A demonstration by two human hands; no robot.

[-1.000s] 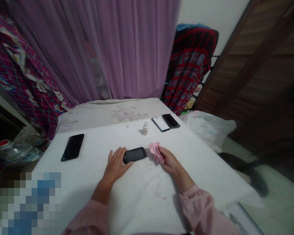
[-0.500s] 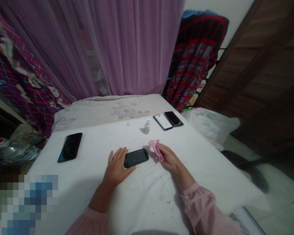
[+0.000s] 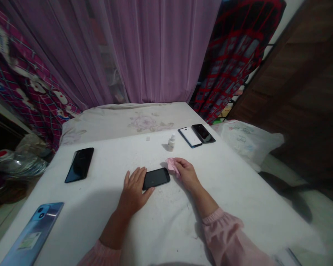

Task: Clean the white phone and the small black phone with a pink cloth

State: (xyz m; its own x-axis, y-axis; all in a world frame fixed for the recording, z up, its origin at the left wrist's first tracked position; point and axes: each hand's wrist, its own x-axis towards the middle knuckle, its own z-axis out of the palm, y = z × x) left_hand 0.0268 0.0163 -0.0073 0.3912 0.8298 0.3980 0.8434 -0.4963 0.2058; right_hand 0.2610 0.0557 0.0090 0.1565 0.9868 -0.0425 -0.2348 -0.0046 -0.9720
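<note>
A small black phone (image 3: 157,178) lies face up on the white cloth of the table. My left hand (image 3: 133,190) holds it at its left end, thumb along the near edge and fingers at the far corner. In the fingers of my right hand (image 3: 188,175) is a crumpled pink cloth (image 3: 172,165), pinched close against the phone's right end; whether it touches the phone I cannot tell. A small white bottle (image 3: 171,143) stands upright just beyond the cloth.
A black phone (image 3: 80,164) lies at the left, and a blue phone (image 3: 34,234) with a sticker at the near left. A white phone (image 3: 191,136) and another dark phone (image 3: 203,133) lie side by side at the far right. A plastic bag (image 3: 245,142) hangs beyond the right edge.
My right hand has brought the pink cloth lower and closer to the phone's right end. My left hand keeps its hold on the phone. The view has shifted slightly.
</note>
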